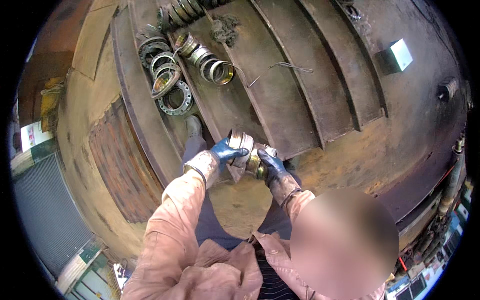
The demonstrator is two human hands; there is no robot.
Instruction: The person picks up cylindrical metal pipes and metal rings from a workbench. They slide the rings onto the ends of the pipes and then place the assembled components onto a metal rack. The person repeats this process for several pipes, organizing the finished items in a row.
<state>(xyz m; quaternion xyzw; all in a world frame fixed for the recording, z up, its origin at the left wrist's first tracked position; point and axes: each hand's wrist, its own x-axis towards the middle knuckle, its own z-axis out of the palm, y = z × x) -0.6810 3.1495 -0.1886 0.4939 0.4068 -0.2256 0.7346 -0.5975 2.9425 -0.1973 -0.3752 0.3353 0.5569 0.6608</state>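
My left hand (227, 151), in a dark blue glove, is closed around the side of a shiny ringed metal sleeve (242, 142) held in front of my knees. My right hand (273, 166), gloved alike, grips the brass-toned end (254, 166) from the other side. Whether this is one piece or two pressed together, I cannot tell. Something pale grey shows by the right fingers, too small to name. Beyond the hands, several similar metal sleeves (201, 56) lie in a row, the nearest with its round opening showing.
Flat flange rings with bolt holes (176, 98) lie left of the sleeves, and coiled springs (180, 12) stand behind them. Raised ribs (284, 42) cross the steel plate. A wire (291, 66), a tangled clump (225, 30) and a pale box (400, 54) rest farther off. A rusty corrugated sheet (122, 162) lies left.
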